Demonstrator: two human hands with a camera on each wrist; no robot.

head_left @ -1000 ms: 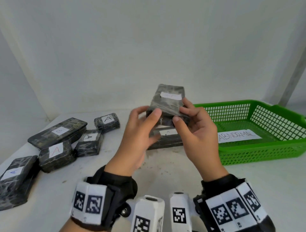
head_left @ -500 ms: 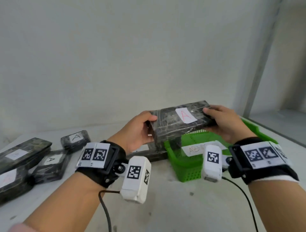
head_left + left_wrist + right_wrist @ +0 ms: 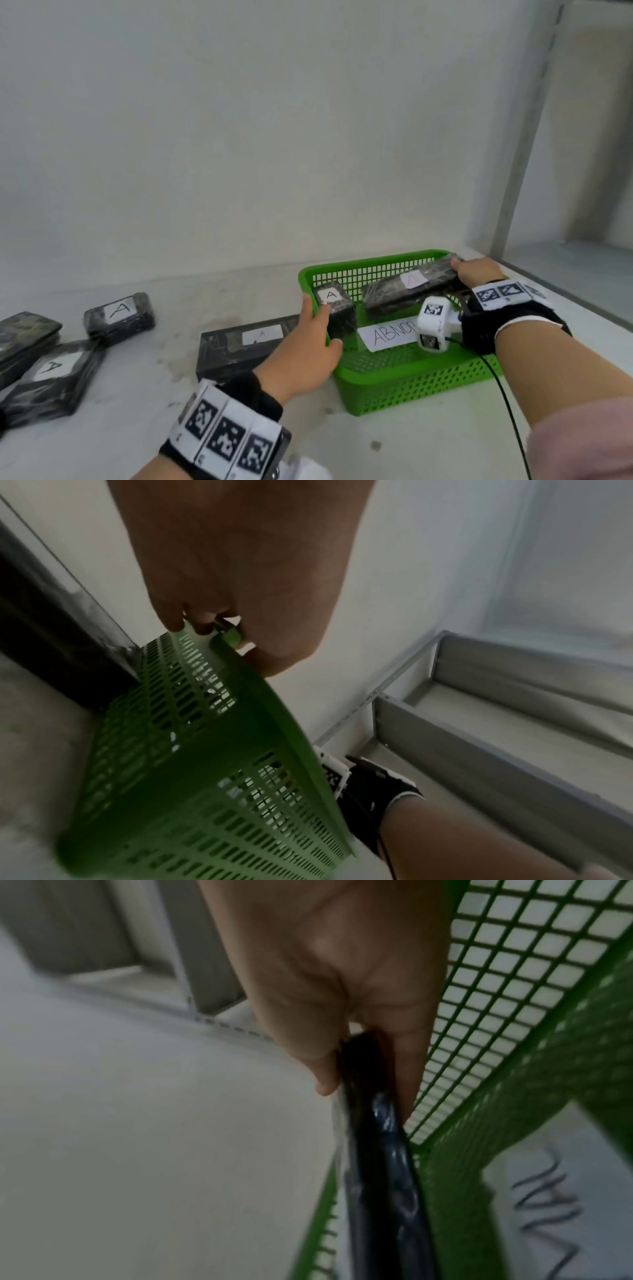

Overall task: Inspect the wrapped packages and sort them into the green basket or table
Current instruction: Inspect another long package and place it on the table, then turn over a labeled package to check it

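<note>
I'm placing the long black wrapped package (image 3: 407, 287), pinched by my right hand (image 3: 474, 273), inside the green plastic mesh basket (image 3: 404, 383); my left hand (image 3: 308, 346) grips its rim. Next: lower, release.

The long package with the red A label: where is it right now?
In the head view, the long package sits at right, tilted over the green basket, gripped by the right hand, right of a small package.
</note>
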